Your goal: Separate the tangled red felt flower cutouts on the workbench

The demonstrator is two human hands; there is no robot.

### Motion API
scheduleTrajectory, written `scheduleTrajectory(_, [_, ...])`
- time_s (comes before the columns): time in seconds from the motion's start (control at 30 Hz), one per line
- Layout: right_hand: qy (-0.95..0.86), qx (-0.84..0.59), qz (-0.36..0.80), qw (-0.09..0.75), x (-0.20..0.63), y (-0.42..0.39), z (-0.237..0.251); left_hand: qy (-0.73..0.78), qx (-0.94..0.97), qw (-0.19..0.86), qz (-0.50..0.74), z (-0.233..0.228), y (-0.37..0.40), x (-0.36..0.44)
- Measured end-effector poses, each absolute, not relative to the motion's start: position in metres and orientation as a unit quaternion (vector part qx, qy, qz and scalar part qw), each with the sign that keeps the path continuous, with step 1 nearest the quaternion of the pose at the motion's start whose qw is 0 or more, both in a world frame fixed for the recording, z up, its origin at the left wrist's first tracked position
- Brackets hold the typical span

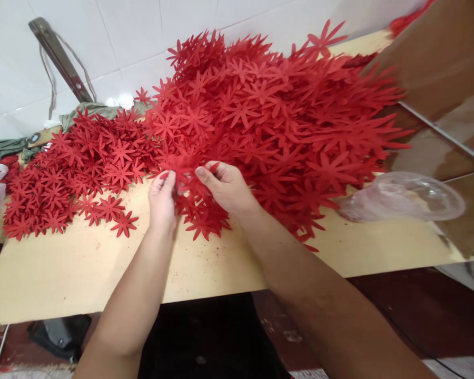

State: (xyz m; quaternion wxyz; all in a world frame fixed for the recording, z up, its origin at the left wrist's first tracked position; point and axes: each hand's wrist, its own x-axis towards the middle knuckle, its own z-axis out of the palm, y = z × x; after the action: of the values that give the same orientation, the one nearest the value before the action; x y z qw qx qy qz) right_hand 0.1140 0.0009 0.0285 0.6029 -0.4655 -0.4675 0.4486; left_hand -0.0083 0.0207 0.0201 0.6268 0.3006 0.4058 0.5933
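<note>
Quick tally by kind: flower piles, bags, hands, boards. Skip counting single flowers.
Heaps of red star-shaped flower cutouts: 2, a large heap and a flatter small spread
Clear plastic bag: 1
Pale tan board tabletop: 1
Bare hands pinching cutouts: 2, left hand, right hand
Total: 6

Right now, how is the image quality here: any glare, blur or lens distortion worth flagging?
Head view: even, soft light, barely any shadow under the hands; left hand and right hand look sharp, as do the red flower cutouts; glare on the clear plastic bag; the table edge bows and the right side stretches, so wide-angle distortion.
</note>
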Motion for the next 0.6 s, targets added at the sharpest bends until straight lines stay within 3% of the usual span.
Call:
scheduleTrajectory(0.13, [-0.407, -0.489, 0.396, 0.662, 0.127, 0.004, 0.027, 0.420, 0.235, 0.612, 0.628, 0.026, 0.031, -0.022])
scheduleTrajectory(0.2, [-0.444, -0.521, 0.351, 0.640, 0.134, 0.005, 0.026, 0.426, 0.241, 0.611, 0.622, 0.028, 0.032, -0.022])
scheduleTrajectory(0.3, [-0.566, -0.575, 0.276, 0.523, 0.141, 0.000, 0.024, 0.434, 0.275, 0.614, 0.599, 0.027, 0.029, -0.018])
scheduleTrajectory(0.5, [-0.745, -0.612, 0.175, 0.199, 0.132, -0.031, 0.014, 0.457, 0.310, 0.593, 0.586, 0.020, 0.033, -0.015])
scheduleTrajectory(0.6, [-0.776, -0.615, 0.098, 0.103, 0.124, -0.036, 0.010, 0.457, 0.325, 0.606, 0.565, 0.016, 0.034, -0.012])
